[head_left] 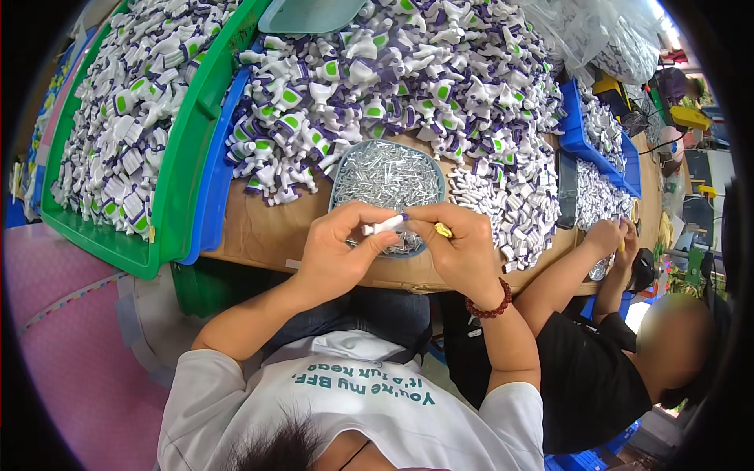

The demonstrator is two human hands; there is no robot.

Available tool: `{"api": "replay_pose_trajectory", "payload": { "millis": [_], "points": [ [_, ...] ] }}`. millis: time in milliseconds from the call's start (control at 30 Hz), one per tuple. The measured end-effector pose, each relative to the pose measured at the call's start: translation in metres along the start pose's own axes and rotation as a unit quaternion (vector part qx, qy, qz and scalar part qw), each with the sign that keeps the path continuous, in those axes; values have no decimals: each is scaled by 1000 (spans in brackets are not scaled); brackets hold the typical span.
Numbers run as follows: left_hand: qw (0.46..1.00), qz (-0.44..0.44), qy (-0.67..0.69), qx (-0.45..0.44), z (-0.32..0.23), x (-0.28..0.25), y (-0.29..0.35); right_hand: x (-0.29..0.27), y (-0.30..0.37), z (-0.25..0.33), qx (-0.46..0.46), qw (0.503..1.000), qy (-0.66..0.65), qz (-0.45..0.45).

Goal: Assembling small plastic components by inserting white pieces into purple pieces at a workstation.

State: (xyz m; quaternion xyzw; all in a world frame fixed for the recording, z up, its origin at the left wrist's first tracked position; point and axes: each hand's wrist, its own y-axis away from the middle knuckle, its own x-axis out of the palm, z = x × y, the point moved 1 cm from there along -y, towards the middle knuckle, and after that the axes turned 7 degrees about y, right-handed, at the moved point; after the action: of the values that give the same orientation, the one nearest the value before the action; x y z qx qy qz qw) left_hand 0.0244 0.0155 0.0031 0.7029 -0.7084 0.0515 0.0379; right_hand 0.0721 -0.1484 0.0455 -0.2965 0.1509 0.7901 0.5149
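Between the thumb and fingers of my left hand (336,239) is a small white toy part (382,227) with a purple end. My right hand (463,235) is pinched closed at that purple end. What its fingertips hold is hidden. A small yellow piece (443,229) shows at the right fingers; I cannot tell whether it is held or wrapped round one. Just beyond and below both hands stands a shallow grey-blue tray (335,182) full of short silver metal pins (389,173).
A large heap of white, purple and green toy parts (424,74) covers the table's far side. Small white parts (503,208) lie right of the tray. A green crate (177,157) of parts stands left. At right, a co-worker's hands (613,237) work near blue bins (585,129).
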Motion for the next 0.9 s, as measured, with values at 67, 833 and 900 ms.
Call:
{"api": "replay_pose_trajectory", "payload": {
  "millis": [67,833,900],
  "points": [
    [998,16,46,-27,3,-2,-1,-2,-2,2,-7,1000,-14,12],
    [946,157,159,-235,-7,-8,-3,3,14,1,-41,976,-41,209],
    [958,176,114,-197,-10,-9,-2,3,13,3,-53,978,-57,195]
  ]
}}
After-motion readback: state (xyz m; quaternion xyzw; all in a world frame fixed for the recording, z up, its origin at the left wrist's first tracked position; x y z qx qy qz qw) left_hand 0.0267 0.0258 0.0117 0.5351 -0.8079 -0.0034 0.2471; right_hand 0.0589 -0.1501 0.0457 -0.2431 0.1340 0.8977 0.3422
